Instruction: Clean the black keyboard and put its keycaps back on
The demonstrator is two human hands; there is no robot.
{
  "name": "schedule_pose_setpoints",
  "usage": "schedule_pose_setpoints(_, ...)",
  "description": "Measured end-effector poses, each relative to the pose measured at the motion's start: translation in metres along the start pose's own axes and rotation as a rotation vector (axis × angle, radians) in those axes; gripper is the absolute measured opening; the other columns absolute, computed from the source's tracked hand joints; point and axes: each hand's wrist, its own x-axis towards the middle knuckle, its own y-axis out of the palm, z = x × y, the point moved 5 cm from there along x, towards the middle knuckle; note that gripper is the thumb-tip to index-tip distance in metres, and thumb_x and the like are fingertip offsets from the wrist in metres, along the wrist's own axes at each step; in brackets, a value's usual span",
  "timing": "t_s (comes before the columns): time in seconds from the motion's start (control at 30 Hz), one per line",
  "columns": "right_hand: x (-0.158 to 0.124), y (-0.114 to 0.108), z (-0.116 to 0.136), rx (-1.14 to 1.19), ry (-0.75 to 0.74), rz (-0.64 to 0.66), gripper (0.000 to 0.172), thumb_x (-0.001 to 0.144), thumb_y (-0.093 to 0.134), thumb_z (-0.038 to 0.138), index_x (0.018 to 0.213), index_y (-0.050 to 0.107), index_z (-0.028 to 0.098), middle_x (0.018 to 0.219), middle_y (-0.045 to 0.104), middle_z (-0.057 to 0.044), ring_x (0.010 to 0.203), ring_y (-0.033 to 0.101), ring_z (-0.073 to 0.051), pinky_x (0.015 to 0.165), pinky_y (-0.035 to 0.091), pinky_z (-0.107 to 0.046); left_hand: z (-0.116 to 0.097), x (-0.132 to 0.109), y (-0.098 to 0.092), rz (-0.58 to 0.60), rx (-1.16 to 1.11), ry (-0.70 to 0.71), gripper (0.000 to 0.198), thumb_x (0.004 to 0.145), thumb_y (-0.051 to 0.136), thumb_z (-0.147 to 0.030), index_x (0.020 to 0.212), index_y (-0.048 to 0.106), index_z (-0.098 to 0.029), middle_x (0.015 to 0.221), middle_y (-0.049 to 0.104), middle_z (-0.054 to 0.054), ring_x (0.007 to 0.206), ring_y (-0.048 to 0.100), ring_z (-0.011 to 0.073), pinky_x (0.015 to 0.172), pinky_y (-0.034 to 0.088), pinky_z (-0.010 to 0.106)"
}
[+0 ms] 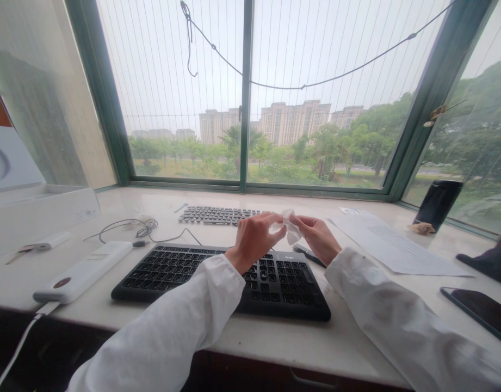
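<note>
My left hand [255, 238] and my right hand [317, 237] meet above the black keyboard [168, 272], both pinching a small crumpled white wipe [290, 227] between their fingertips. Both arms wear white sleeves. The keyboard lies on the pale stone windowsill desk [274, 343], right under my hands. A second, thinner keyboard [213, 215] lies farther back near the window. A dark object [305, 252] peeks out under my right hand.
A white power bank [85, 272] with a cable lies left of the keyboard, a smaller white device [50, 240] and coiled wires [140, 227] beyond it. Paper sheets [397, 247], a black cup [437, 203] and a phone [481, 310] are at the right. White boxes [38, 209] stand at the left.
</note>
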Motion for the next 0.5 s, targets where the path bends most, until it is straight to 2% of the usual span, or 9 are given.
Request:
schedule_pose_setpoints(0.13,-0.0014,0.0038,-0.0002,0.051,-0.014,0.087,0.042,0.077,0.069,0.054,0.097,0.075,0.019,0.093,0.073,-0.008,0.08,0.062,-0.02,0.072,0.046,-0.031,0.0001,-0.0001,0.0002,0.009,-0.014,0.007,0.021,0.085,0.064,-0.039,0.104,0.066,-0.029,0.095,0.074,-0.006,0.084,0.07,0.016,0.068,0.044,0.024)
schedule_pose_setpoints(0.3,-0.0019,0.0057,0.0029,0.058,-0.061,0.105,0.044,0.075,0.07,0.056,0.102,0.074,0.02,0.101,0.073,-0.007,0.09,0.064,-0.023,0.075,0.048,-0.032,-0.0009,0.0001,-0.0023,-0.009,0.002,0.008,0.017,0.088,0.06,-0.041,0.098,0.066,-0.029,0.097,0.074,-0.005,0.084,0.069,0.0153,0.066,0.043,0.023)
schedule_pose_setpoints(0.4,-0.0015,0.0072,0.0053,0.067,-0.073,0.121,0.044,0.076,0.07,0.056,0.101,0.074,0.02,0.099,0.073,-0.007,0.088,0.063,-0.022,0.076,0.047,-0.032,-0.0021,-0.0001,-0.0034,-0.014,0.008,0.007,0.017,0.09,0.058,-0.04,0.098,0.066,-0.027,0.096,0.073,-0.004,0.082,0.069,0.0148,0.065,0.042,0.023)
schedule_pose_setpoints(0.5,0.0003,0.0074,0.004,0.069,-0.045,0.129,0.046,0.075,0.068,0.06,0.096,0.075,0.02,0.085,0.072,-0.006,0.078,0.061,-0.019,0.07,0.045,-0.03,-0.004,-0.0009,-0.0035,-0.006,0.012,0.013,0.017,0.092,0.056,-0.039,0.099,0.065,-0.027,0.091,0.073,-0.005,0.078,0.068,0.0136,0.062,0.041,0.022)
